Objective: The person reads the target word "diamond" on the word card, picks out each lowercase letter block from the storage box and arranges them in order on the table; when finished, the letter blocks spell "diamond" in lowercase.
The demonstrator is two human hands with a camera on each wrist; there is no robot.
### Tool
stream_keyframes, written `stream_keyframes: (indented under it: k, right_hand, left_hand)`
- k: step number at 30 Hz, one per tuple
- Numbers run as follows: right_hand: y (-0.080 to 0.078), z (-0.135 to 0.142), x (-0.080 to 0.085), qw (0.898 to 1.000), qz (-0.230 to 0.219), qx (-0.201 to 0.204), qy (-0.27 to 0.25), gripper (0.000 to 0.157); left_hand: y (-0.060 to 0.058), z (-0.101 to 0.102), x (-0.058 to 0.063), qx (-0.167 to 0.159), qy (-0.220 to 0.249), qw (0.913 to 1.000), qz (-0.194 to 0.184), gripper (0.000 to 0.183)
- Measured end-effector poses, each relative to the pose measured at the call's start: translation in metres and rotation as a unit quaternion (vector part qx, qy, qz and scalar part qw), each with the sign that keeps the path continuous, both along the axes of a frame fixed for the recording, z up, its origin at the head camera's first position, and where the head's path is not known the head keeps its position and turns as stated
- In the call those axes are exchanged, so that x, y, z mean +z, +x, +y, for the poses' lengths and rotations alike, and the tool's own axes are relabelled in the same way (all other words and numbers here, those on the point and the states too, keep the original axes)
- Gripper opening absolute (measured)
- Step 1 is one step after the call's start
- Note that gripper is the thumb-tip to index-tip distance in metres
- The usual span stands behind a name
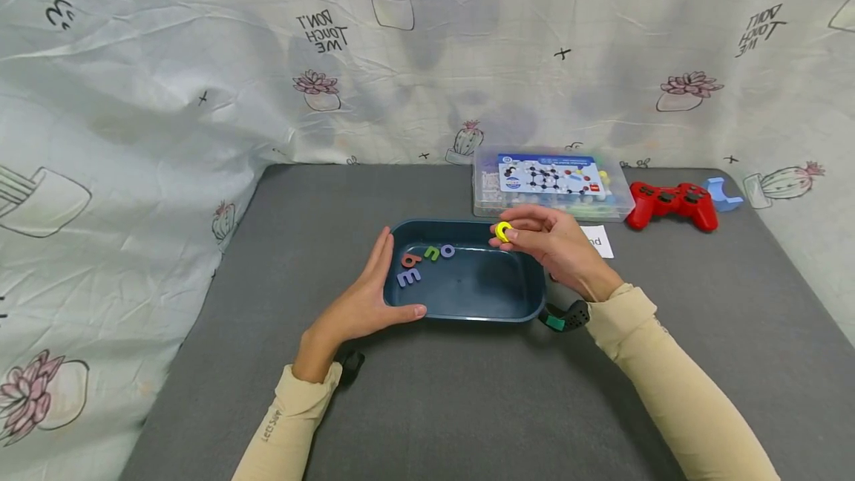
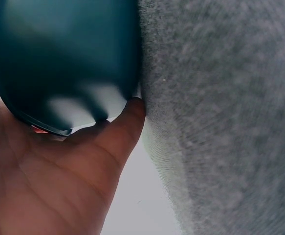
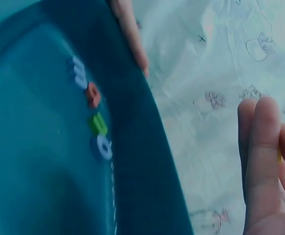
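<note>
Hands apart, a person's right hand [image 1: 551, 247] pinches a small yellow curved letter [image 1: 498, 230] near the far rim of a dark teal rectangular tray [image 1: 477, 284]; the left hand [image 1: 364, 303], thumb and fingers spread, touches its left end. Inside lie four small coloured letters [image 1: 410, 276].

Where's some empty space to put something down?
On the grey table, left of the left hand, and between the sleeves, in front of the tray. Inside the tray, the part right of the loose letters is bare too. The back right is crowded: clear box, red controller, blue piece, white card.
</note>
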State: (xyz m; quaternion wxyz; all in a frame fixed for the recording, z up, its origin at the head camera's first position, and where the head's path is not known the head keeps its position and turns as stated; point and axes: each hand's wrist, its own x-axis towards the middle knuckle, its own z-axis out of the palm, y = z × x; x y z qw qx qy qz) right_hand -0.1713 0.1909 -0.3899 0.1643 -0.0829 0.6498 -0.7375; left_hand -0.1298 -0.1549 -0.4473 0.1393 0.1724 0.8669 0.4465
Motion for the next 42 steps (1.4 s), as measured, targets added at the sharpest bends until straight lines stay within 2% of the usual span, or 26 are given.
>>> stream_keyframes:
  k: [8,16,22,27,33,37,42]
  right_hand:
    - [0.014,0.036,-0.007,0.997,0.001,-0.031,0.068,0.036]
    - [0.025,0.064,-0.019,0.997,0.0,-0.041,0.067,0.039]
    - [0.029,0.079,-0.026,0.994,0.002,-0.048,0.099,0.033]
    - [0.031,0.086,-0.029,0.99,-0.01,-0.049,0.129,0.041]
    - [0.033,0.091,-0.032,0.981,0.01,-0.049,0.189,0.048]
    - [0.033,0.094,-0.034,0.971,0.041,-0.052,0.229,0.047]
    - [0.034,0.099,-0.036,0.96,0.051,-0.056,0.27,0.044]
  left_hand:
    - [-0.001,-0.001,0.0,-0.001,-0.003,1.0,0.001,0.133]
    - [0.0,-0.001,-0.003,-0.003,0.004,1.0,-0.007,0.133]
    - [0.0,-0.001,-0.002,-0.002,0.001,1.0,-0.007,0.133]
    - [0.0,-0.001,0.0,-0.003,0.007,1.0,-0.006,0.134]
    - [0.001,-0.001,-0.001,-0.004,0.016,0.9998,-0.007,0.134]
    - [0.0,-0.001,-0.002,-0.003,0.013,0.9999,-0.004,0.133]
    - [-0.001,-0.001,-0.002,-0.002,0.009,0.9999,-0.005,0.134]
